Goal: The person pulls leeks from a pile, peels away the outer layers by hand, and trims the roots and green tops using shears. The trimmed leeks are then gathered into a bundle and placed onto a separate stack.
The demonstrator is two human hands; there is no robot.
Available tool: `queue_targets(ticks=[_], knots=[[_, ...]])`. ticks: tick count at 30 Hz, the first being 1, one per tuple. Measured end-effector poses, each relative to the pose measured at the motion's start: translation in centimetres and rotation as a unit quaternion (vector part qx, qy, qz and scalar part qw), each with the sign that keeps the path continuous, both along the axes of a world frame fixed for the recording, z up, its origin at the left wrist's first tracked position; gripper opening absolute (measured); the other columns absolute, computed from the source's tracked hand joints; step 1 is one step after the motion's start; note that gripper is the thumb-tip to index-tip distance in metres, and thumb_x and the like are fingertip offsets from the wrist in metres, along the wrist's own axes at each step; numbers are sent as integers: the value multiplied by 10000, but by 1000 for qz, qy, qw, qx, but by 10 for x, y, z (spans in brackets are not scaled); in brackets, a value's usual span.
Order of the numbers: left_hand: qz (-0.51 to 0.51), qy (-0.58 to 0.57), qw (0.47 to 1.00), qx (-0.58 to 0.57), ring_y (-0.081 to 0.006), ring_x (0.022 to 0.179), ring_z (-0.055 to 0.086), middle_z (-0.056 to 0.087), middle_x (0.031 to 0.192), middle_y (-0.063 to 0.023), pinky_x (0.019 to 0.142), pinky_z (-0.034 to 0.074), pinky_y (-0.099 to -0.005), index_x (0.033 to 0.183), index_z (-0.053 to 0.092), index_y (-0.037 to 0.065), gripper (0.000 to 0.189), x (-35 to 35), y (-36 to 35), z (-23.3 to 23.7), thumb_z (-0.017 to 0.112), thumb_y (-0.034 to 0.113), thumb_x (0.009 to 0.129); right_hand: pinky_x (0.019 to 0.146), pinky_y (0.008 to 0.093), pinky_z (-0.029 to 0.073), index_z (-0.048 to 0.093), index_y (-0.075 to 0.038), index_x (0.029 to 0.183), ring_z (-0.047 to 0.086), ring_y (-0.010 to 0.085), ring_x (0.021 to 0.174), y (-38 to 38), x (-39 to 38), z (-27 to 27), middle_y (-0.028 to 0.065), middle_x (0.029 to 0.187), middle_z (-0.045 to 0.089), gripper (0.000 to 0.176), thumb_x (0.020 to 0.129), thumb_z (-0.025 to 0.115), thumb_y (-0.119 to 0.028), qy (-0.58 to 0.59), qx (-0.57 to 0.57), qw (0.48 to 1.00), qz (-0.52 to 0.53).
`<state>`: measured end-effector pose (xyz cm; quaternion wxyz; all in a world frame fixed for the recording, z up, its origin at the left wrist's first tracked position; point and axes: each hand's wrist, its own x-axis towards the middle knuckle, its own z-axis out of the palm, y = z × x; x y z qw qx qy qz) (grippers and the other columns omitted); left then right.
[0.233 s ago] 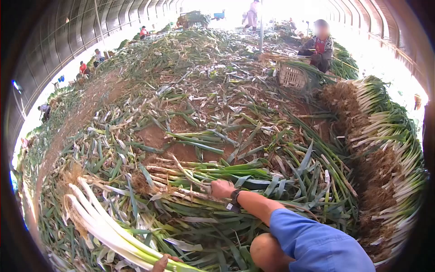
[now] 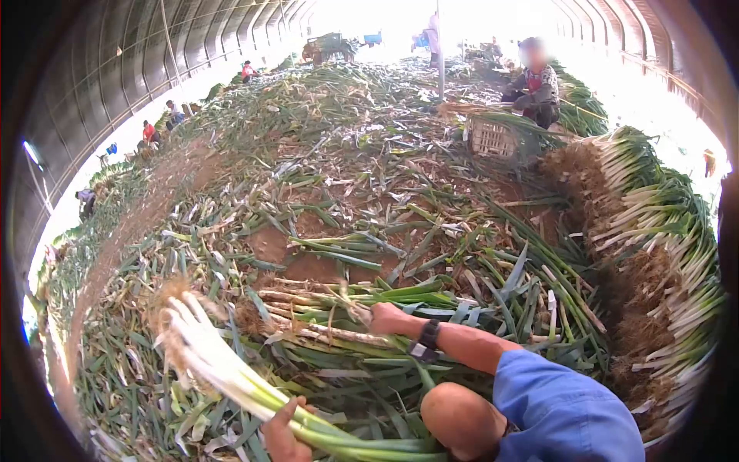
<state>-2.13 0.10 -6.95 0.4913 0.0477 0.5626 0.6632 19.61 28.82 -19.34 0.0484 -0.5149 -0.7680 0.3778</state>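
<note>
My left hand [image 2: 285, 433] is wrapped around a bunch of green onions [image 2: 223, 366]. Their clean white stalks slant to the upper left, ending in shaggy roots, and the green leaves trail toward my knee. My right hand [image 2: 392, 317], with a dark watch on the wrist, is closed on a dry-skinned green onion stalk [image 2: 353, 306] at the top of a heap of unpeeled green onions [image 2: 308, 329]. My fingertips there are partly hidden by the back of the hand.
Stripped leaves [image 2: 192, 254] litter the ground. A long row of green onions [image 2: 654, 223] lies along the right, roots facing inward. A person [image 2: 539, 92] sits behind a plastic crate [image 2: 493, 138]. More people are along the left side and at the back.
My left hand has risen into view, lifting the green onions up and to the right. My right hand has shifted slightly right, still closed on the stalk. The view has shifted a little.
</note>
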Motion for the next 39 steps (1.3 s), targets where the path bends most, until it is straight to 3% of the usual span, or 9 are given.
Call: queue_targets(ticks=[2,5,13,14,19,22,29,32,39], knots=[[21,-40,999,-21,-290,674,654,673,862,-184,638,560,-420,1070,582,-83,242,20,18,24,658,41,876,716,476,527,694,2,922,691,399,843,-15,20,16,242,863,697,342,759,689,-298,9,19,1000,21],[-51,-24,998,-4,-275,674,651,672,829,-165,615,540,-414,1024,604,-71,213,18,41,-9,673,63,873,698,476,517,676,7,901,681,402,795,-68,65,15,236,823,688,318,768,686,-282,-11,48,996,72],[-221,-139,965,-17,-284,766,681,690,862,-152,729,572,-412,1023,627,-73,215,29,93,-214,661,87,883,769,479,499,652,23,950,667,363,876,-117,113,-77,256,908,675,388,704,731,-267,59,-68,996,-10],[-211,-119,969,-53,-288,803,683,696,906,-162,766,568,-408,1060,623,-89,260,49,87,-200,636,116,900,775,477,502,651,22,947,663,374,873,-118,104,-76,252,903,675,390,708,731,-276,31,-62,998,-12],[-252,-248,935,12,-276,859,687,715,982,-170,783,569,-388,1106,676,-68,323,71,94,-293,620,182,910,775,467,500,648,29,958,655,398,861,-89,66,-106,254,890,675,433,662,748,-271,90,-42,995,-8],[-135,-333,933,11,-270,851,691,713,1004,-152,793,575,-397,1173,647,-45,346,87,80,-271,635,170,902,769,454,501,659,34,995,672,346,854,-99,44,-93,235,910,688,470,651,760,-271,64,-70,995,24],[-134,-330,934,10,-268,791,705,714,947,-154,724,589,-379,1145,644,-37,337,85,90,-285,686,124,852,729,509,502,567,50,920,654,452,821,-123,43,-90,278,856,669,410,776,728,-298,12,-16,998,56],[-153,-302,941,2,-261,758,708,719,924,-171,692,591,-371,1127,647,-60,330,85,95,-295,702,71,829,702,516,516,549,48,922,666,450,812,-129,68,-73,283,855,675,373,818,695,-279,-144,47,987,61],[-163,-277,947,-5,-259,737,710,723,897,-183,675,589,-349,1083,653,-90,298,90,94,-305,704,51,826,702,550,531,589,57,885,678,458,743,-149,85,-49,277,770,677,331,788,669,-249,-237,28,965,108]])
